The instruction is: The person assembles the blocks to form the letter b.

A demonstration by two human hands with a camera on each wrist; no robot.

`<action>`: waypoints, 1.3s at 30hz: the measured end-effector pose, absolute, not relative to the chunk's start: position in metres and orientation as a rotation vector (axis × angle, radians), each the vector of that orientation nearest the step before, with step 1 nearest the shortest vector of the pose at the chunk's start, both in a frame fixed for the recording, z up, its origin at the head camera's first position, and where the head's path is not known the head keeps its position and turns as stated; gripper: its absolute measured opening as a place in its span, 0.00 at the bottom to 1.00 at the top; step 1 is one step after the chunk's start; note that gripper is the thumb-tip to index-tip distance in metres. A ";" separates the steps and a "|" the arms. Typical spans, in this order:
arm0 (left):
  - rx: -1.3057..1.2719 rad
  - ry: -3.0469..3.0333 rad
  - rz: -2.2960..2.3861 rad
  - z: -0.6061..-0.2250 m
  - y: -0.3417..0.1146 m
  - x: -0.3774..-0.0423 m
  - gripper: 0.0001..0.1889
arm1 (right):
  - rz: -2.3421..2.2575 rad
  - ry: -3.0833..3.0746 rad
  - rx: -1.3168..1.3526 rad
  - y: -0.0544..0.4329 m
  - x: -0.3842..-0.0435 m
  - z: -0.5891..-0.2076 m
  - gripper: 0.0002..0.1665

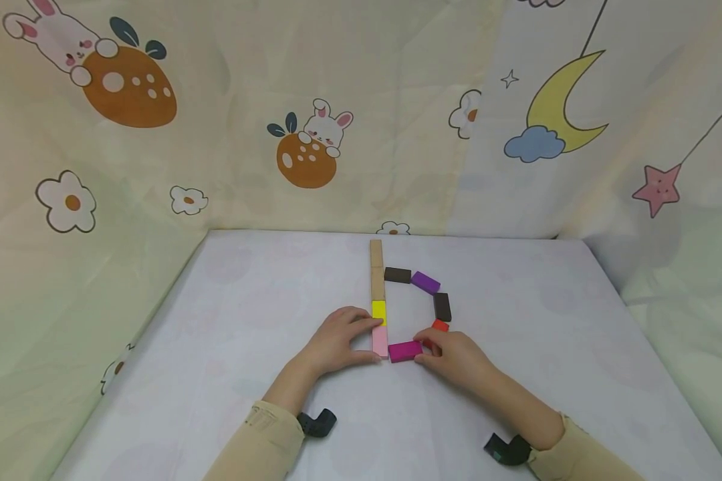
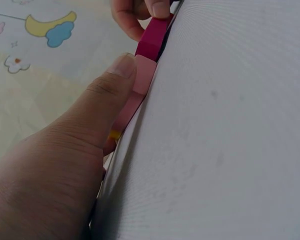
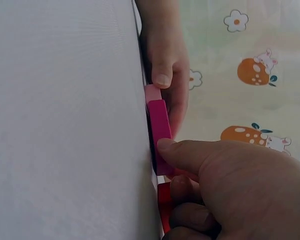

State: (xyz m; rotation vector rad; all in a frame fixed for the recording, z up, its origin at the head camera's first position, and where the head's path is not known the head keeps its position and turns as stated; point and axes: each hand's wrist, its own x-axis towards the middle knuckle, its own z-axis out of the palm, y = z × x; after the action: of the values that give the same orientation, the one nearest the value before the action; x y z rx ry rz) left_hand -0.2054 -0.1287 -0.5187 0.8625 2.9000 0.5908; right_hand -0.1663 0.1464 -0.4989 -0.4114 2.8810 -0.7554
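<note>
Small coloured wooden blocks lie end to end like a letter D with a tall straight side. My left hand (image 1: pixel 339 339) touches that side from the left, its thumb along the pink block (image 1: pixel 380 342) and a fingertip at the border with the yellow block (image 1: pixel 378 309). My right hand (image 1: pixel 458 359) pinches the right end of a magenta block (image 1: pixel 404 352) between thumb and forefinger. That block's left end sits close beside the pink one. A red block (image 1: pixel 440 325) shows partly behind the right fingers; in the right wrist view, the curled fingers are beside the red block (image 3: pixel 164 202).
Above the yellow block, natural wood blocks (image 1: pixel 377 282) continue the straight line. A dark brown block (image 1: pixel 398 275), a purple block (image 1: pixel 426 282) and another dark block (image 1: pixel 442 307) make the curve. The white tabletop (image 1: pixel 265 280) meets a printed cloth backdrop (image 1: pixel 397 167) behind.
</note>
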 end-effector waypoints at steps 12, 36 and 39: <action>0.861 2.894 0.587 -0.519 -0.129 -0.207 0.36 | -0.696 2.933 -0.380 0.140 -0.166 -0.499 0.23; 0.896 2.892 0.596 -0.519 -0.130 -0.206 0.37 | -0.754 2.781 -0.406 0.157 -0.173 -0.491 0.30; 0.888 2.892 0.592 -0.520 -0.130 -0.206 0.37 | -0.776 2.781 -0.454 0.158 -0.172 -0.491 0.30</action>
State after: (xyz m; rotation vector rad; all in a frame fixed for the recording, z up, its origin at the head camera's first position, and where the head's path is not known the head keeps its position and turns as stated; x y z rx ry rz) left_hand -0.2064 -0.1298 -0.5198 0.8881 2.8915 0.5918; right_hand -0.1718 0.1580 -0.4912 -0.4542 2.7812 -0.7760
